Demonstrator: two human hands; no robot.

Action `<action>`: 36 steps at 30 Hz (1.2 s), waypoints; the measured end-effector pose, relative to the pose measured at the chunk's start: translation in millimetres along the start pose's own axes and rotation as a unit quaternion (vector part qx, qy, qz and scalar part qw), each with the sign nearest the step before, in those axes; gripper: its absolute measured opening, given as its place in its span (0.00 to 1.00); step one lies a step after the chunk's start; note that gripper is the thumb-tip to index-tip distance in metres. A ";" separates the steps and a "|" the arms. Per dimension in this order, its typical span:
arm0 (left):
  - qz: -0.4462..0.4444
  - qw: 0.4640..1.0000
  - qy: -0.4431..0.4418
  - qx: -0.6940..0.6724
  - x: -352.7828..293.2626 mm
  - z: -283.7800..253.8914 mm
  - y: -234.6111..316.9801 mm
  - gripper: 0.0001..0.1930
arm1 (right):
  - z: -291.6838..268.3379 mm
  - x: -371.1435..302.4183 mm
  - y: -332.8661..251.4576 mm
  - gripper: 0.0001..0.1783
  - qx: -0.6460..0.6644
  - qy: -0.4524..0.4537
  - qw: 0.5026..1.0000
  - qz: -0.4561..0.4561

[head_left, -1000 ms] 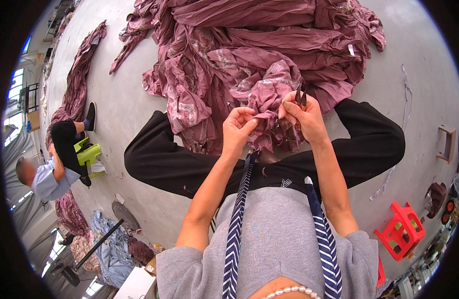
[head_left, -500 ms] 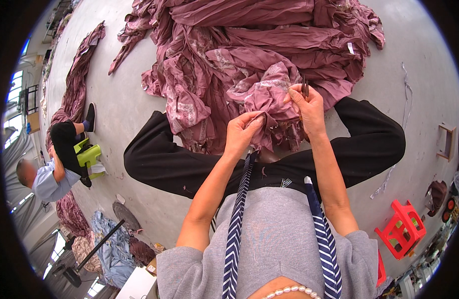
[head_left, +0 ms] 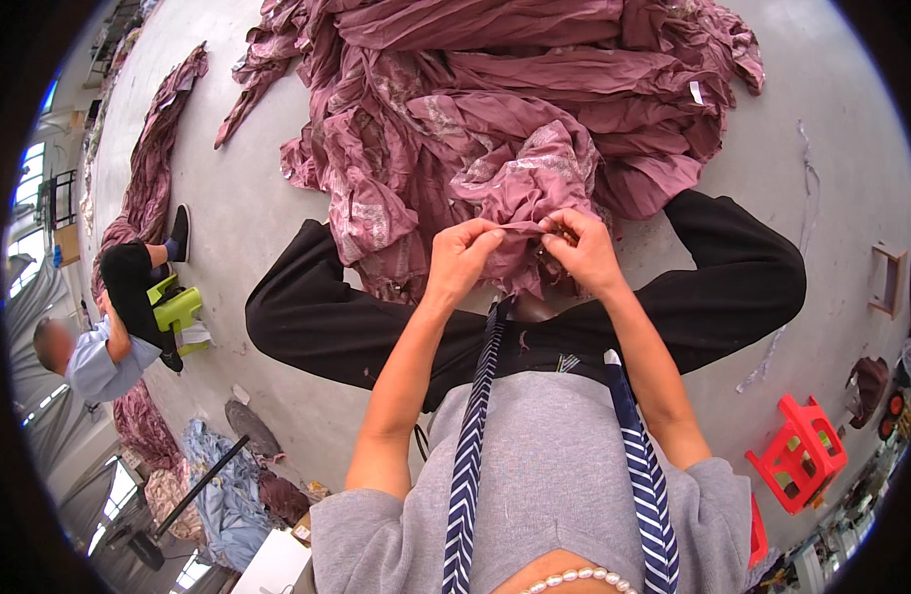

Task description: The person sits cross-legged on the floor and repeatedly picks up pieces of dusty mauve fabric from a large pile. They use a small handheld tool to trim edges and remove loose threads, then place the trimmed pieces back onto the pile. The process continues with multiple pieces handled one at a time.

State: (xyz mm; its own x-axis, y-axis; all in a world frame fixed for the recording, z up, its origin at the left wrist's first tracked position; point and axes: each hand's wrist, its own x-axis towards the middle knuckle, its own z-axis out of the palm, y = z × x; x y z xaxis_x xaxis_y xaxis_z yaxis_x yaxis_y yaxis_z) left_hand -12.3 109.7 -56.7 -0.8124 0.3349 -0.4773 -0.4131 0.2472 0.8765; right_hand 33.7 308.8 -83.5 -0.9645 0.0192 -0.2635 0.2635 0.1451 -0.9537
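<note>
- Head view: A mauve fabric fold spans two hands before a seated person's lap, the left hand and right hand each with its grip pinched on the cloth.
- The heavy mauve heap beyond could drag the fold from the fingertips; too hard a pull might tear it. Something dark within the right fingers, too small to identify, could snag the weave.
- The heap spreads over a grey floor, between and beyond black-trousered legs.
- At left, a co-worker sits by a lime-green stool; at right stands a red plastic stool.
</note>
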 end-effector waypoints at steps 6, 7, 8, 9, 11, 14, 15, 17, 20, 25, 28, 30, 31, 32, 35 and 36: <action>0.054 0.984 -0.053 -0.163 3.2 1.0 4.0 0.09 | -21.7 2.8 -23.6 0.05 0.200 -0.107 0.967 0.114; 0.029 0.971 -0.068 -0.229 2.2 0.6 1.6 0.09 | -23.0 2.5 -24.4 0.05 0.226 -0.111 0.962 0.109; 0.004 0.952 -0.082 -0.294 1.3 0.4 0.4 0.09 | -24.4 2.1 -25.7 0.06 0.252 -0.116 0.955 0.104; 0.005 0.951 -0.061 -0.303 0.8 2.8 0.0 0.10 | -26.5 1.7 -28.2 0.06 0.276 -0.122 0.948 0.105; 0.005 0.946 -0.019 -0.324 0.2 11.4 2.5 0.10 | -30.8 -0.4 -33.5 0.06 0.323 -0.133 0.931 0.108; -0.014 0.930 -0.038 -0.367 2.2 11.8 0.8 0.11 | -29.6 -2.1 -38.6 0.06 0.364 -0.122 0.916 0.117; -0.012 0.933 -0.046 -0.356 3.2 12.0 -0.2 0.11 | -30.6 -2.3 -37.7 0.06 0.367 -0.121 0.914 0.121; -0.008 0.941 -0.062 -0.333 4.8 11.2 -1.1 0.11 | -32.1 -1.6 -35.0 0.07 0.374 -0.120 0.911 0.129; -0.039 0.946 -0.114 -0.299 3.0 7.4 6.1 0.11 | -32.6 0.5 -33.1 0.09 0.363 -0.102 0.918 0.123; -0.042 0.965 -0.128 -0.226 -0.4 10.5 8.7 0.12 | -27.0 6.4 -24.0 0.08 0.198 -0.060 0.978 0.013; -0.084 0.950 -0.118 -0.275 -0.3 9.4 5.2 0.13 | -26.2 -0.2 -38.7 0.10 -0.081 0.047 0.988 -0.122; -0.098 0.943 -0.116 -0.297 0.5 9.3 4.6 0.13 | -28.7 -9.2 -59.7 0.11 -0.179 0.075 0.968 -0.158; -0.096 0.941 -0.122 -0.302 1.4 8.9 4.2 0.13 | -30.1 -13.6 -65.2 0.11 -0.175 0.064 0.971 -0.152; -0.094 0.939 -0.128 -0.307 1.9 8.6 3.8 0.13 | -30.3 -17.0 -67.5 0.12 -0.172 0.053 0.973 -0.146; -0.093 0.941 -0.121 -0.301 1.1 8.8 5.8 0.13 | -27.3 -20.0 -58.4 0.12 -0.200 0.029 0.964 -0.172; -0.093 0.944 -0.118 -0.295 0.9 9.2 6.6 0.13 | -27.5 -20.4 -56.7 0.12 -0.216 0.021 0.958 -0.186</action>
State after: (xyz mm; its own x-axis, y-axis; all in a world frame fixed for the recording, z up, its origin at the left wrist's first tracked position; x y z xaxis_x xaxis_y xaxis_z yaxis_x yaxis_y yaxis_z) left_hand -11.9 120.1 -51.9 -0.6181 0.5466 -0.5650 -0.7528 -0.2047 0.6255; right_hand 37.8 327.3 -20.1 -0.9923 -0.0745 0.0985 -0.1232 0.5447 -0.8295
